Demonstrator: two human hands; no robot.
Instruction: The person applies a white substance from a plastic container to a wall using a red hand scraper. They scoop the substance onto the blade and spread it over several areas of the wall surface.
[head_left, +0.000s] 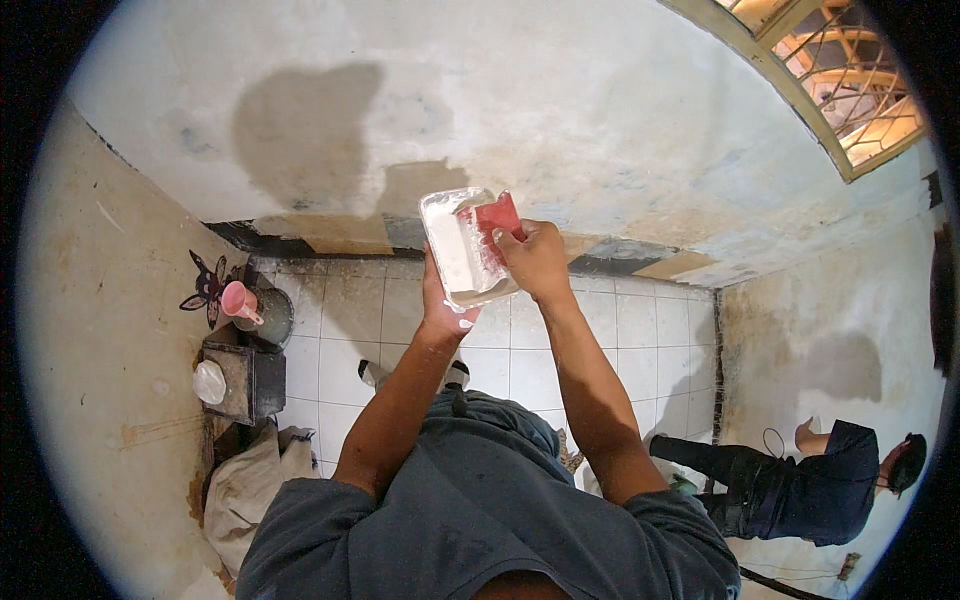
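My left hand [440,300] holds up a shallow white tray [431,215] from its left side and underneath, with most of the fingers hidden behind it. White paste [456,250] lies in the tray, and a smear of it marks my left palm. In my right hand [535,258] is a flat red scraper [496,222], gripped with the thumb on its face. Its paste-streaked edge is over the right part of the tray, against the white paste. Both hands are in front of the wall, above the tiled floor.
A patchy plastered wall [560,110] rises ahead, with a grilled window [850,80] at upper right. To the left are a pink dipper [240,300] on a bucket, a dark box [262,382] and a pale sack [250,480]. Another person [800,480] in dark clothes stands at right.
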